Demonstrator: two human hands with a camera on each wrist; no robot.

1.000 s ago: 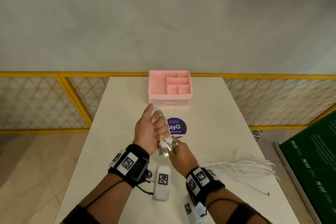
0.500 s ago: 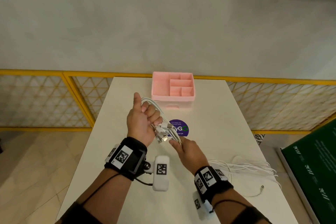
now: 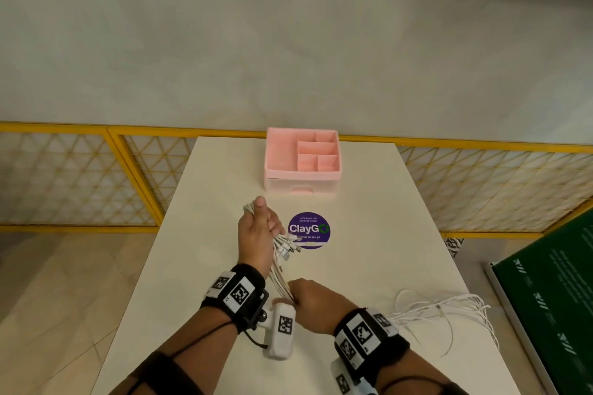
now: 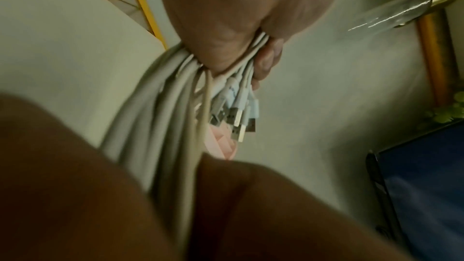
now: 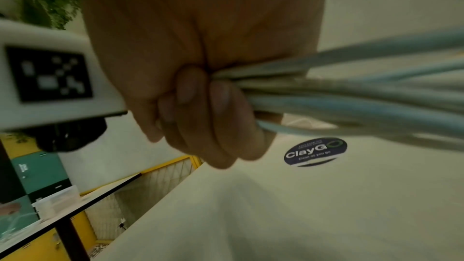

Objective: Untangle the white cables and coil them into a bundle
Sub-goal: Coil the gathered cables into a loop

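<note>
Head view: left hand (image 3: 258, 236) grips the cables (image 3: 278, 272) near their USB plugs (image 3: 286, 247), mid-table. Right hand (image 3: 313, 303) is fisted round the same strands nearer the front edge; loose tails (image 3: 449, 309) trail to the right edge. Looks like straightening before coiling. Next: loop the slack toward the left hand without snagging. Pink organizer (image 3: 301, 160) at the far edge, sticker (image 3: 308, 230) beside the plugs, neither blocks.

Cables (image 3: 279, 279) white; organizer (image 3: 301, 160) pink; sticker (image 3: 308, 230) purple, white lettering; table (image 3: 385, 234) cream; railing (image 3: 128, 151) yellow, triangle lattice.
</note>
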